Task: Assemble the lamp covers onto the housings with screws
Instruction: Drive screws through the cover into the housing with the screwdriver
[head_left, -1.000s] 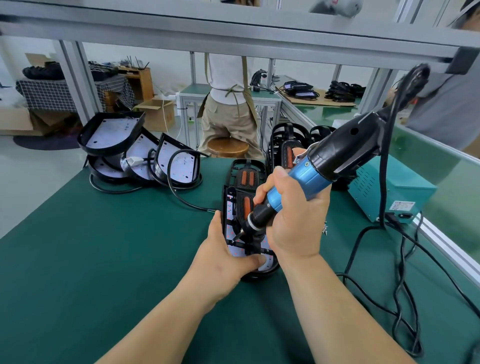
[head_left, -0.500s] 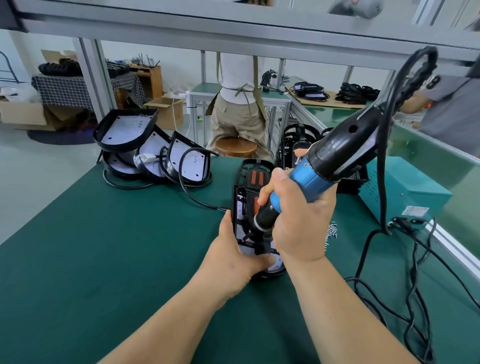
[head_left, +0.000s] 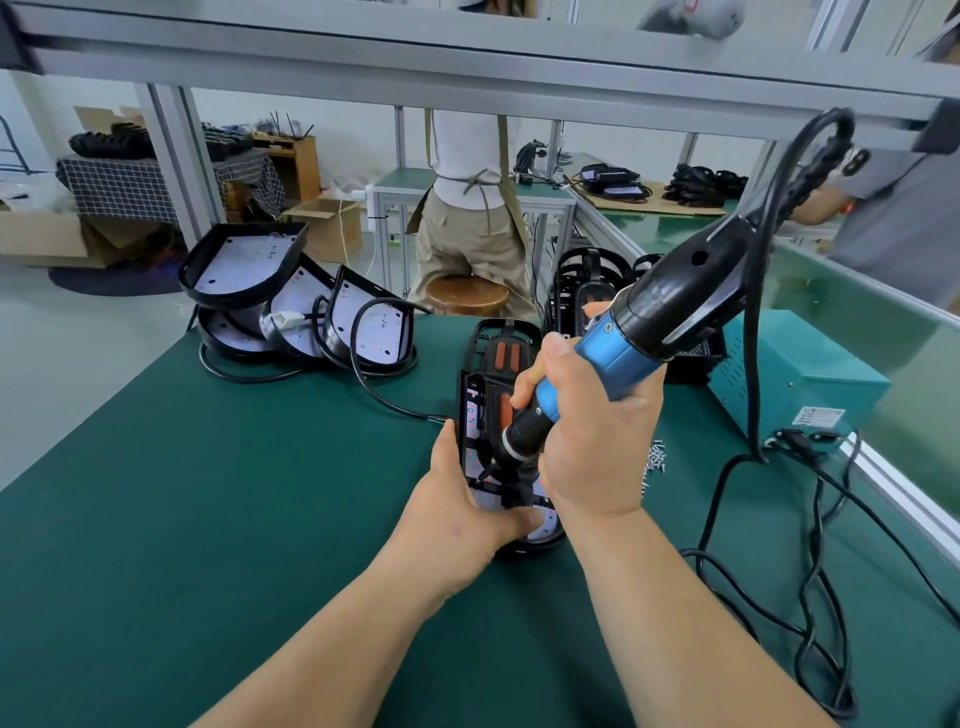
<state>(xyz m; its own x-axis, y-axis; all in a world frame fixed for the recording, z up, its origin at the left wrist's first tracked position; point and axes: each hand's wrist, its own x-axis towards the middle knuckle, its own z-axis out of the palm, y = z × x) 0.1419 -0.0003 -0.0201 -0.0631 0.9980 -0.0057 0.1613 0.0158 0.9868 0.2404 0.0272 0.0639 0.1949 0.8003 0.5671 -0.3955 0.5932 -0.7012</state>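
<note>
Lamp housing (head_left: 540, 538), cover (head_left: 505, 410) on it, table centre. My left hand (head_left: 457, 509) grips its near end. My right hand (head_left: 587, 431) clasps the electric screwdriver (head_left: 623, 348), bit down. Spare screws (head_left: 655, 460) at 3 o'clock. Risk: the tilted bit slips and strips the screw.

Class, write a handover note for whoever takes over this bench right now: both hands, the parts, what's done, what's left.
Left hand grips the near end of the black grille-covered lamp housing on the green table.
Right hand grips the blue-and-black electric screwdriver, bit down on that near end.
Small silver screws lie to its right; open black housings wait far left.
Done: cover seated. Left: finish its screws, then the other housings.
</note>
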